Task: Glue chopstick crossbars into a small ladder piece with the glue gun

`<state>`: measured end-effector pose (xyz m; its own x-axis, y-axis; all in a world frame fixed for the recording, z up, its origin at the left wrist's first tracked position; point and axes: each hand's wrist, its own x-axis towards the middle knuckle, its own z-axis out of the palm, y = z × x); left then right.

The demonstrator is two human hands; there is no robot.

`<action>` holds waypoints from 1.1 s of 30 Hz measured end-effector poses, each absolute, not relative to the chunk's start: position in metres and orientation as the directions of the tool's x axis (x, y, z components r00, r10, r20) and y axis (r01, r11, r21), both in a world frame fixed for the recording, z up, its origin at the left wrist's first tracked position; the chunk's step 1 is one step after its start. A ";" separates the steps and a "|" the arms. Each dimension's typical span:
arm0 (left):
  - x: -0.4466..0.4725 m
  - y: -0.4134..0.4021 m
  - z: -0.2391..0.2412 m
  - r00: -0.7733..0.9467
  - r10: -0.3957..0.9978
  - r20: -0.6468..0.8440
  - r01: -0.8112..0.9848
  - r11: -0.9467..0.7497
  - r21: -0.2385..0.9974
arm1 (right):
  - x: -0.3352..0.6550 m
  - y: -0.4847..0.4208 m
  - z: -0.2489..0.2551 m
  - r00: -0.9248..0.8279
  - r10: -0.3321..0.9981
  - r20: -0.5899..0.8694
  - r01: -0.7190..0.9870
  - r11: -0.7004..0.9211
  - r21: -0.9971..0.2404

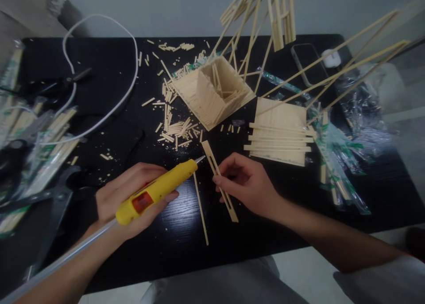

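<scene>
My left hand (121,184) is wrapped round a yellow hot glue gun (162,184), with a long translucent glue stick (73,257) running out of its back end. The gun's metal tip points right, close beside a narrow wooden piece (207,150). Between thumb and fingers, my right hand (250,189) pinches that piece, which looks like flat sticks joined at the ends with a long slot between them. A single thin stick (201,208) lies on the table between my hands.
On the black table (109,162) stands a square wooden box on a base (215,91), near scattered stick offcuts (177,129). Right of it lies a stick panel (280,113). Wrapped chopsticks (341,171), a phone (308,64), pliers (59,193) and a white cable (133,78) lie around.
</scene>
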<state>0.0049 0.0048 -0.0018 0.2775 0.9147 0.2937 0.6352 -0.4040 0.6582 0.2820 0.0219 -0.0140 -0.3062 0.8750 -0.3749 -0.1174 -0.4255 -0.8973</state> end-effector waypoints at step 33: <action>0.004 0.005 -0.017 0.687 0.643 0.339 0.355 -0.704 0.616 | 0.287 0.032 -0.011 -0.129 0.964 -0.233 -0.042 -0.240 -0.970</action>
